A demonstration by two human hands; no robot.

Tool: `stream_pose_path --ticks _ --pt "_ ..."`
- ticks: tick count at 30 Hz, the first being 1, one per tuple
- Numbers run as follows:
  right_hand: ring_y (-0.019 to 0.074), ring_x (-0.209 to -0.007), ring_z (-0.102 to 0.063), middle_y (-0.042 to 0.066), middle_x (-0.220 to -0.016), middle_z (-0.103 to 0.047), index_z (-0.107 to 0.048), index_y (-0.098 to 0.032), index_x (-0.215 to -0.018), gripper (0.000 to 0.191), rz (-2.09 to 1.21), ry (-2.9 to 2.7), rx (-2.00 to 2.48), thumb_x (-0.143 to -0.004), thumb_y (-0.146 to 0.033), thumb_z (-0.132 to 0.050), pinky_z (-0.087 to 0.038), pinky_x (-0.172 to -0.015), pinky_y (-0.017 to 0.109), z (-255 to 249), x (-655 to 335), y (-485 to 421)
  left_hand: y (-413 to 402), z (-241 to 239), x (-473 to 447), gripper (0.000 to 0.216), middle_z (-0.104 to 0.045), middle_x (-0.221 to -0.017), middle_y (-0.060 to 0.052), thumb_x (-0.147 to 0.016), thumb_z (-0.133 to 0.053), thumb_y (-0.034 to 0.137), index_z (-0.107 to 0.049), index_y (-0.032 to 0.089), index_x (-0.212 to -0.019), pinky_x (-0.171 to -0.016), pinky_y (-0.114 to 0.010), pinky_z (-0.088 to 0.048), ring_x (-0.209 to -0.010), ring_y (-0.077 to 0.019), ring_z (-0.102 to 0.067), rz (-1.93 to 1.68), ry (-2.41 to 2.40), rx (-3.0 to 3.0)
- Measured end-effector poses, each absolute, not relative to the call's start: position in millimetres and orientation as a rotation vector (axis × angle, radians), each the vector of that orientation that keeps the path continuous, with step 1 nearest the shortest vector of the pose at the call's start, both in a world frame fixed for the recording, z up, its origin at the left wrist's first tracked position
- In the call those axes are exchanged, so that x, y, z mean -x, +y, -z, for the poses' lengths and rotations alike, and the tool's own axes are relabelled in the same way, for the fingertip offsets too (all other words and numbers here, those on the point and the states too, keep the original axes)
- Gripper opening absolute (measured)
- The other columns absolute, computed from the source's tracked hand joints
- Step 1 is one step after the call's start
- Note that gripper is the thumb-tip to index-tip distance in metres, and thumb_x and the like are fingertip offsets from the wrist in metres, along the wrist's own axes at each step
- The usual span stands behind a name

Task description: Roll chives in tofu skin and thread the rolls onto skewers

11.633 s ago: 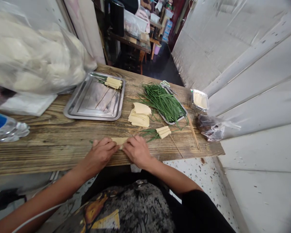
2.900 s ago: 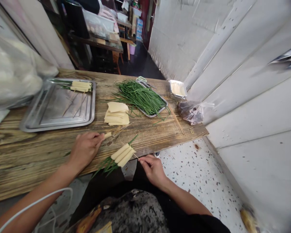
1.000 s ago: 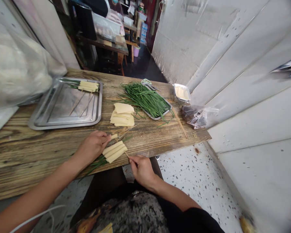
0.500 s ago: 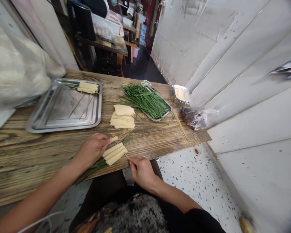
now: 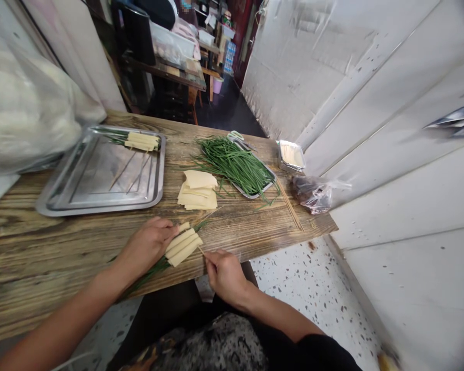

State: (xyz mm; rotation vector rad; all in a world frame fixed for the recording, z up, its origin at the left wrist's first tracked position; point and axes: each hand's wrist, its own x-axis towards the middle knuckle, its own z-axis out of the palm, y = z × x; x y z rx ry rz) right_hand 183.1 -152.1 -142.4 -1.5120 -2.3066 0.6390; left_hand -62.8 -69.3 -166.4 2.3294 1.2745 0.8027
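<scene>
Near the front edge of the wooden table (image 5: 62, 247), my left hand (image 5: 147, 246) grips a pale tofu-skin roll (image 5: 184, 226) with green chives inside. Right beside it lie three more rolls (image 5: 183, 244) threaded on a thin bamboo skewer (image 5: 200, 249). My right hand (image 5: 225, 271) pinches the skewer's end at the table edge. A stack of flat tofu-skin sheets (image 5: 198, 189) lies just behind. A pile of loose chives (image 5: 234, 164) fills a small metal tray further back.
A large steel tray (image 5: 81, 190) at the left holds one finished skewer of rolls (image 5: 141, 140). Spare skewers (image 5: 290, 203) lie at the right, by a plastic bag (image 5: 313, 191) and a foil container (image 5: 291, 155). Scissors (image 5: 237, 137) lie behind the chives. A big plastic sack (image 5: 27, 118) sits far left.
The skewered rolls have moved left across the table edge, from apart from my left hand's roll to against it, my right hand following with the skewer's end.
</scene>
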Motion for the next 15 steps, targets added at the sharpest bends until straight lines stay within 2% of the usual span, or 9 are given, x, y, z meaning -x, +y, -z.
stream_pose_path --ticks 4,10,13,15 --pt "0.0189 -0.079 -0.072 0.008 -0.085 -0.078 -0.073 -0.019 -0.087 0.023 -0.618 -2.378 1.522 -0.095 -0.006 -0.056 -0.049 -0.074 0.025 140 -180 -143 -64 161 66 0.056 -0.074 -0.077 -0.007 -0.106 -0.041 0.05 -0.077 0.024 -0.073 -0.067 -0.032 -0.048 -0.073 -0.0206 -0.065 -0.731 1.218 -2.259" --pt "0.0201 -0.08 -0.072 0.01 -0.087 -0.079 -0.073 -0.017 -0.092 0.021 -0.562 -2.472 1.505 -0.095 -0.008 -0.054 -0.049 -0.071 0.026 142 -173 -137 -58 158 69 0.059 -0.075 -0.076 -0.007 -0.106 -0.039 0.053 -0.08 0.024 -0.075 -0.066 -0.032 -0.05 -0.073 -0.0206 -0.066 -0.687 1.169 -2.258" --pt "0.0202 -0.076 -0.071 0.01 -0.087 -0.079 -0.074 -0.017 -0.095 0.019 -0.5 -2.503 1.531 -0.097 -0.012 -0.056 -0.047 -0.067 0.027 142 -175 -133 -70 172 68 0.057 -0.081 -0.092 -0.009 -0.106 -0.039 0.056 -0.083 0.024 -0.089 -0.077 -0.035 -0.057 -0.085 -0.0242 -0.074 -0.844 1.335 -2.212" --pt "0.0192 -0.072 -0.069 0.008 -0.086 -0.078 -0.075 -0.018 -0.095 0.018 -0.449 -2.527 1.556 -0.098 -0.014 -0.057 -0.044 -0.064 0.028 141 -178 -130 -86 183 64 0.051 -0.083 -0.107 -0.011 -0.105 -0.044 0.057 -0.082 0.023 -0.106 -0.093 -0.04 -0.059 -0.101 -0.0279 -0.076 -1.012 1.506 -2.194"
